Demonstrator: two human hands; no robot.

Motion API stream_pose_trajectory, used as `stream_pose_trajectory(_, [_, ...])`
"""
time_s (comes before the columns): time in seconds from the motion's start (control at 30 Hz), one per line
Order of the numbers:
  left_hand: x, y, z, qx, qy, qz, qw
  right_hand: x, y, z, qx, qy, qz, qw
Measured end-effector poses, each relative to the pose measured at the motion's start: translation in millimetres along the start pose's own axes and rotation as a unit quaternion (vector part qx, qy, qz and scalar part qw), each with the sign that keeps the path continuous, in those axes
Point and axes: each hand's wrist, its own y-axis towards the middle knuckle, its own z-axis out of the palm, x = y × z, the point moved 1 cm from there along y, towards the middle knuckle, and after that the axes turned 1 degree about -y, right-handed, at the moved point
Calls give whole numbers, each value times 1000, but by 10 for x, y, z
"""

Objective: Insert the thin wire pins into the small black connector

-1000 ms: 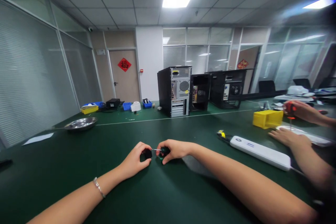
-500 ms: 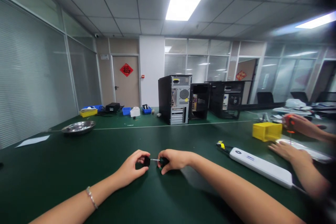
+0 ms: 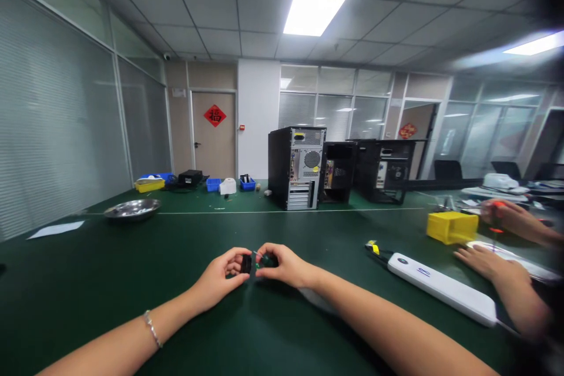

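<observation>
Above the green tabletop (image 3: pixel 132 270), my left hand (image 3: pixel 218 275) pinches a small black block-shaped part (image 3: pixel 246 264) between thumb and fingers. What the part is, I cannot make out. Facing it from the right, my right hand (image 3: pixel 286 267) is closed around a screwdriver (image 3: pixel 268 261) with a dark green handle. Its short metal shaft points up and left towards the black part, and a small gap seems to lie between the two. A small bright green bit shows by the right fingertips. My fingers partly cover both things.
At right lies a white power strip (image 3: pixel 440 288); beyond it stands a yellow bin (image 3: pixel 449 228). Another person's hands (image 3: pixel 489 261) work there with a red-handled screwdriver (image 3: pixel 497 217). Computer cases (image 3: pixel 304 170) stand behind, a metal dish (image 3: pixel 132 210) at left, and small blue bins (image 3: pixel 213 185) farther back.
My right hand has come left, closer to the black part, and the screwdriver has tilted, with less of its shaft showing. The left hand stays almost in place, still pinching the part.
</observation>
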Motion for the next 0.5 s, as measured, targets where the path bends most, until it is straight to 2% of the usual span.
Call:
stream_pose_trajectory(0.1, [8,-7,13,4,-2,10,1000,-1,-2,148,-69,53,-9,996])
stream_pose_trajectory(0.27, [43,-15,23,21,-7,9,1000,51,-18,264,-112,71,-18,991])
stream_pose_trajectory(0.5, [42,-27,32,26,-8,18,999,51,-26,267,-119,32,-13,992])
